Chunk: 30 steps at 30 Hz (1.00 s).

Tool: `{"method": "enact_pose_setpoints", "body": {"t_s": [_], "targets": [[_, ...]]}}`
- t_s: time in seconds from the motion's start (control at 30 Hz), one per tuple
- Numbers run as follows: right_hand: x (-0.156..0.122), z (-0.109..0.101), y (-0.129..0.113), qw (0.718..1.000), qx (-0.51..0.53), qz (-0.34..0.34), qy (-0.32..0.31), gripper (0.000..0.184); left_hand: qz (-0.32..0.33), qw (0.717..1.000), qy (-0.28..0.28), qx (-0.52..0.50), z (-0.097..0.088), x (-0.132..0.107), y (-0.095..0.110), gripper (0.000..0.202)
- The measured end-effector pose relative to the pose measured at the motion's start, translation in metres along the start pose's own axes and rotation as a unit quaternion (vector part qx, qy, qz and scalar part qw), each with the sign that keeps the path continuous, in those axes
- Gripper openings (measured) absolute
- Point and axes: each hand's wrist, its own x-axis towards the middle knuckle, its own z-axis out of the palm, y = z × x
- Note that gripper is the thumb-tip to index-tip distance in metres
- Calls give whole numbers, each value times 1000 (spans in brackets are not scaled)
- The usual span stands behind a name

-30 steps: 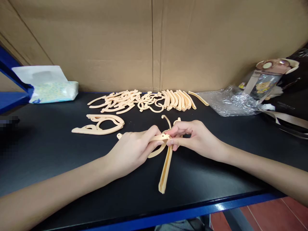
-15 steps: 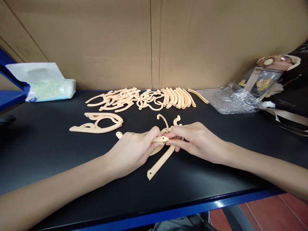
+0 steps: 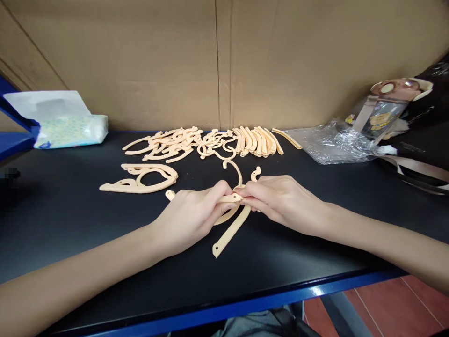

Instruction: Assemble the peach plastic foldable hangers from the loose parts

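Note:
My left hand point(image 3: 194, 213) is closed around a beige plastic hanger arm point(image 3: 229, 199), with the holed end poking out past the thumb. Fingertips of my right hand point(image 3: 286, 199) pinch beige hanger pieces at that same end, and the two hands meet there. A curved hook point(image 3: 238, 172) rises behind the fingers. Below them a second hanger arm point(image 3: 229, 234) slants toward me, beside part of a curved piece point(image 3: 227, 217). A small S-shaped piece point(image 3: 255, 174) shows above my right hand. How the parts join is hidden by my fingers.
A folded beige hanger point(image 3: 154, 188) lies at left on the black table point(image 3: 157, 290). Loose hanger parts point(image 3: 171, 142) and a row of arms point(image 3: 257, 142) lie at the back. Around them are a tissue pack point(image 3: 70, 131), clear plastic bag point(image 3: 329, 142) and bottle point(image 3: 386, 112).
The hook has turned somewhat and now stands more upright between my hands. Both hands keep their pinch at nearly the same spot; the whole view has shifted slightly.

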Motion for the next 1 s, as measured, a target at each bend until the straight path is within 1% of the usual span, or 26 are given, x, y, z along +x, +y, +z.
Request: {"method": "enact_pose_setpoints", "body": {"t_s": [0.17, 0.3, 0.43, 0.5, 0.67, 0.73, 0.8, 0.9, 1.0], "targets": [[1, 0, 1, 999, -41, -8, 0, 21, -10, 1000, 4, 8, -1, 0, 1, 18], [3, 1, 1, 992, -120, -31, -13, 20, -32, 999, 3, 17, 0, 1, 3, 21], [5, 2, -1, 977, -202, -67, -21, 23, -64, 998, -17, 20, 1, 2, 4, 24], [5, 2, -3, 973, -218, -71, -26, 25, -68, 997, -22, 26, 2, 2, 3, 24], [6, 3, -6, 973, -217, -58, -43, 26, -55, 998, -11, 31, 3, 2, 2, 24], [5, 3, -5, 978, -202, -34, -28, 25, -56, 998, -7, 29, 1, 3, 3, 24], [5, 3, -4, 988, -153, -2, 6, 24, -62, 998, -9, 32, -1, 5, 5, 25], [4, -1, -1, 998, -19, 27, 57, 18, -62, 998, -13, 31, -6, 6, 8, 23], [4, -5, 1, 991, 112, 40, 57, 20, -43, 999, -1, 10, -8, 6, 9, 20]]}}
